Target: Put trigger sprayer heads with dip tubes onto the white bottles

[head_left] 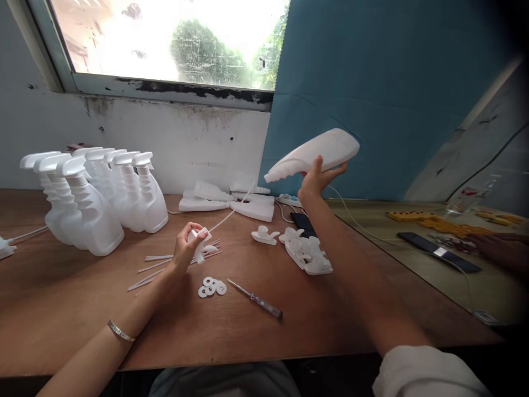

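In my left hand (188, 245) is a white trigger spray head (201, 249), its thin dip tube (231, 214) pointing up and to the right. My right hand (317, 179) grips a white plastic bottle (320, 151) in the air, tilted so that its open neck points down and left. Beneath my left hand lie several loose white tubes (155, 270). Several white ring washers (210, 286) are heaped nearer to me, beside a screwdriver (256, 299) with a clear handle. Loose spray heads (308, 251) are piled below my right forearm, with a single one (264, 235) to their left.
Several bottles with spray heads fitted (99, 204) stand at the left. Bare bottles (231, 204) lie against the wall. A dark phone (303, 224) and white cable (363, 226) are at the right. On the neighbouring table (372, 223), another person's hand (496, 248) is near yellow parts (446, 227).
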Demonstrator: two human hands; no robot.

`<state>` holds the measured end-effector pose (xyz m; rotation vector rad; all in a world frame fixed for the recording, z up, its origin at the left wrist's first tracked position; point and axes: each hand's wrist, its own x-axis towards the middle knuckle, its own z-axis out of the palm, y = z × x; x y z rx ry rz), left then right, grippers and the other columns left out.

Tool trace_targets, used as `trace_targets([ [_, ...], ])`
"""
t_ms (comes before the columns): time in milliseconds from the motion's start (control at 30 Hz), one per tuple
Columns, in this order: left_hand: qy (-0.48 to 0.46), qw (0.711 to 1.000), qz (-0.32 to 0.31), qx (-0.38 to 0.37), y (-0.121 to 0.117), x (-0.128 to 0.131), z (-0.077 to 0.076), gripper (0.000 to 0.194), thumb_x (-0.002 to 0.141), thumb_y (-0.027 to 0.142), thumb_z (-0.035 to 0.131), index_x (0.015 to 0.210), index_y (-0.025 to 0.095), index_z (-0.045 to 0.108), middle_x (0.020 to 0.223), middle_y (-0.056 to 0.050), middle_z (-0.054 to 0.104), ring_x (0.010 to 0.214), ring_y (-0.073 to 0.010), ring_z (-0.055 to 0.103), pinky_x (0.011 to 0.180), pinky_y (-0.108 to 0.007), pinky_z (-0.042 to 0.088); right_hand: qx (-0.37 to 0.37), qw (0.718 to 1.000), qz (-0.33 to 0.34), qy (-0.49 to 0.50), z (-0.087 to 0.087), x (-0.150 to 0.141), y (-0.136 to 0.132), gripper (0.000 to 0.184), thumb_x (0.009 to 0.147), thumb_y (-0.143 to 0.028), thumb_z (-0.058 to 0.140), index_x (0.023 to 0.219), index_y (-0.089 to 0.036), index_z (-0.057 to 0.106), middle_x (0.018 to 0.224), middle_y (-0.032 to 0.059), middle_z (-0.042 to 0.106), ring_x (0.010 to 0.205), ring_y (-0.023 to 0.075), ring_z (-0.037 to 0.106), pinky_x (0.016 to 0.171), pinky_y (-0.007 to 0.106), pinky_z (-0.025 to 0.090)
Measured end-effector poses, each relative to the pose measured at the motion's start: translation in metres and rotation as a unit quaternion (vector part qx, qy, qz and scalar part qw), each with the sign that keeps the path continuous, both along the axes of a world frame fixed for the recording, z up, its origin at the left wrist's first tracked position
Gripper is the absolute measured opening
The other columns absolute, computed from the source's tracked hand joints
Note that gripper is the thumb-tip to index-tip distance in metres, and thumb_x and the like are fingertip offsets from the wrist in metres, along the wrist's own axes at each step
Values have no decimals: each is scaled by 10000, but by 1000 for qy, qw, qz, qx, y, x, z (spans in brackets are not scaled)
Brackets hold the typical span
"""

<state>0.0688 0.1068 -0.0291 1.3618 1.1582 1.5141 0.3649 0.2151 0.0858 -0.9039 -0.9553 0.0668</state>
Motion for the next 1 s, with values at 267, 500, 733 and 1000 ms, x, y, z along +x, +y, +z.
trace_targets([
  [267,49,998,-16,21,-1,-2,-1,281,631,411,637,727,178,514,591,50,462,472,-76,411,410,-178,329,12,999,-13,31,-7,-5,-5,638,852,-449,276,1358,-292,-78,1344,148,300,1171,227,461,701,408,550],
  [500,45,999,-22,21,1,-3,-2,288,627,401,653,750,174,526,618,48,476,498,-81,440,442,-183,357,-38,992,48,113,-4,-19,-26,629,791,-372,405,1312,-243,76,1311,154,350,1132,221,490,666,371,553],
  [733,-76,987,-103,-97,4,-1,-3,455,589,414,702,920,144,548,702,9,544,546,-83,490,473,-192,427,-81,923,302,223,-50,-69,-82,535,687,-289,601,1132,-345,310,1129,-17,529,963,149,575,664,303,554],
  [1000,-183,930,-214,-236,7,4,-15,297,718,358,623,896,125,580,751,-74,632,669,-129,609,397,-132,394,-79,910,355,199,-89,-105,-117,784,718,-310,634,1273,-486,109,1231,-26,488,999,142,559,709,320,543],
])
